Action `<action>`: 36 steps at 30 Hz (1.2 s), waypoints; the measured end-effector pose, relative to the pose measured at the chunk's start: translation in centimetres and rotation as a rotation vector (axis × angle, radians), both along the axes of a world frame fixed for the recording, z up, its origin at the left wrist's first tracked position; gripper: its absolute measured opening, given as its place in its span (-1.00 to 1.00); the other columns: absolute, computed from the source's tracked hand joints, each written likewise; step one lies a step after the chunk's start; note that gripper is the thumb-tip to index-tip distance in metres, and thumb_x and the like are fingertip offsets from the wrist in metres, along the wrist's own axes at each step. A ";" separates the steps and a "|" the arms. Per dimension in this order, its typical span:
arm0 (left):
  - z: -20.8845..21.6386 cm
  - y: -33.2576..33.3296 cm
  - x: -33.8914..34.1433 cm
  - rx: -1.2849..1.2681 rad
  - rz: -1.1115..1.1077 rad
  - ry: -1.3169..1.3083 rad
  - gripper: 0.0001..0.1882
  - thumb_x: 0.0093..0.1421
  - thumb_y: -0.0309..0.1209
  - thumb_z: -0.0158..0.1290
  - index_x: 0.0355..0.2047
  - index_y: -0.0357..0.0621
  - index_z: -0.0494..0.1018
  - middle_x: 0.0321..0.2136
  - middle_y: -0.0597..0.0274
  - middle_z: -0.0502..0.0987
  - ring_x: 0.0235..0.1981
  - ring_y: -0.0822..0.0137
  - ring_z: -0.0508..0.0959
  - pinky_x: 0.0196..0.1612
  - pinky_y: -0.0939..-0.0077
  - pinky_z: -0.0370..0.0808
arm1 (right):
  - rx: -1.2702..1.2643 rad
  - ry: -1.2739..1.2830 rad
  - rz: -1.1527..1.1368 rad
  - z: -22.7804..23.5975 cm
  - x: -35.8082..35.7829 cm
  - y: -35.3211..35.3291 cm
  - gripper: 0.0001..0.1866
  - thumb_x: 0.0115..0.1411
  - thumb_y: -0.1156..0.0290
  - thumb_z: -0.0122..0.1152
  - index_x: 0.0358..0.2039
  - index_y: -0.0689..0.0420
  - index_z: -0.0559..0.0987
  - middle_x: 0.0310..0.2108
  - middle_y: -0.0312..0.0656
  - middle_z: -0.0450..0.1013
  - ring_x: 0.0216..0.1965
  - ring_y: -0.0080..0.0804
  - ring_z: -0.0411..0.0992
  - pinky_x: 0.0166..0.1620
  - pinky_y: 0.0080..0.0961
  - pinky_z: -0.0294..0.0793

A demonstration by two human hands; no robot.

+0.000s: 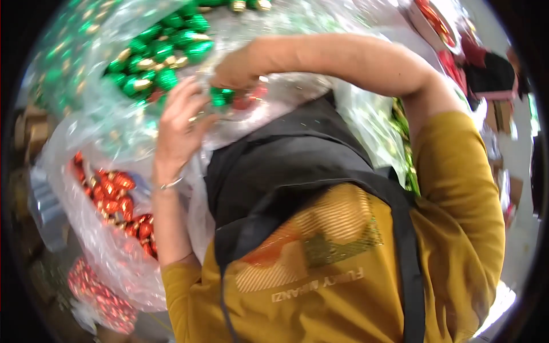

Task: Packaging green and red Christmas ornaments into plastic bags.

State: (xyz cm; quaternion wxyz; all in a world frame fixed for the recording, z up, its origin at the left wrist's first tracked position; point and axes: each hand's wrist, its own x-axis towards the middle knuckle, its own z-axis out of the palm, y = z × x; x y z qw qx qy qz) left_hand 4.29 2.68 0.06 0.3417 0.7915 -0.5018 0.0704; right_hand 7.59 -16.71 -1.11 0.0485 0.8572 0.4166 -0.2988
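Note:
Both my hands are over a work surface covered in clear plastic (286, 86), next to a heap of shiny green bauble ornaments (163, 48) with gold caps. My left hand (182, 117), with a bracelet at the wrist, is beside the near edge of the heap. Its fingers are bent and look apart, slightly smeared by motion. Reaching across from the right, my right hand (237, 68) bends downward, and its fingertips are hidden behind the hand. Just below it are a green ornament (220, 97) and something red and shiny (250, 98); whether the hand touches them is unclear.
At the left, an open clear plastic bag (68, 143) holds red ornaments (117, 194). Another red-filled bag (103, 294) is on the floor. Green ornaments in plastic (68, 63) extend far left. A round container (437, 26) with red items stands far right, near cardboard boxes (500, 117).

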 end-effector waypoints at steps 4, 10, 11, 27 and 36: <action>1.4 1.5 -1.3 0.178 0.058 0.025 -0.86 0.00 -0.61 0.15 -0.38 -0.31 0.48 -0.13 0.00 0.46 0.05 0.00 0.40 0.07 0.20 0.32 | 0.770 -0.344 -0.416 10.2 -9.5 -7.5 -0.56 0.07 0.21 0.26 -0.19 0.33 0.46 -0.40 0.01 0.51 -0.37 -0.11 0.49 -0.28 -0.29 0.45; 2.4 5.0 -0.8 0.318 0.031 -0.071 -0.82 0.02 -0.70 0.08 -0.32 -0.31 0.44 -0.08 -0.01 0.43 0.11 -0.05 0.35 0.10 0.21 0.30 | 0.065 0.060 -1.197 7.7 -25.0 -23.2 -0.73 0.17 0.30 0.10 -0.25 0.26 0.54 -0.48 -0.07 0.51 -0.43 -0.20 0.48 -0.23 -0.33 0.48; 2.1 4.6 -0.2 0.312 0.026 -0.072 -0.82 0.02 -0.70 0.08 -0.32 -0.31 0.44 -0.08 -0.01 0.43 0.11 -0.05 0.35 0.10 0.21 0.30 | -0.122 0.122 -1.291 5.3 -27.2 -24.4 -0.76 0.17 0.35 0.06 -0.27 0.25 0.55 -0.50 -0.07 0.50 -0.42 -0.17 0.49 -0.22 -0.29 0.48; -0.8 23.9 -3.9 -0.477 1.126 0.206 -0.78 0.18 -0.52 0.04 -0.16 -0.32 0.45 -0.23 0.04 0.53 -0.19 0.22 0.52 -0.08 0.42 0.44 | 0.796 0.066 -1.680 0.6 -29.1 -24.6 -0.68 -0.19 0.38 0.10 -0.35 0.23 0.45 -0.46 -0.14 0.40 -0.44 -0.49 0.36 -0.40 -0.58 0.35; -12.5 27.6 -10.0 0.457 1.141 0.716 -0.64 0.15 -0.29 0.03 -0.12 -0.27 0.38 -0.26 -0.14 0.51 -0.22 -0.07 0.51 -0.13 0.24 0.42 | 0.711 -0.355 -0.493 2.0 6.4 -7.5 -0.50 0.05 0.02 0.20 -0.13 0.16 0.50 -0.19 -0.01 0.50 -0.22 -0.12 0.48 -0.15 -0.24 0.45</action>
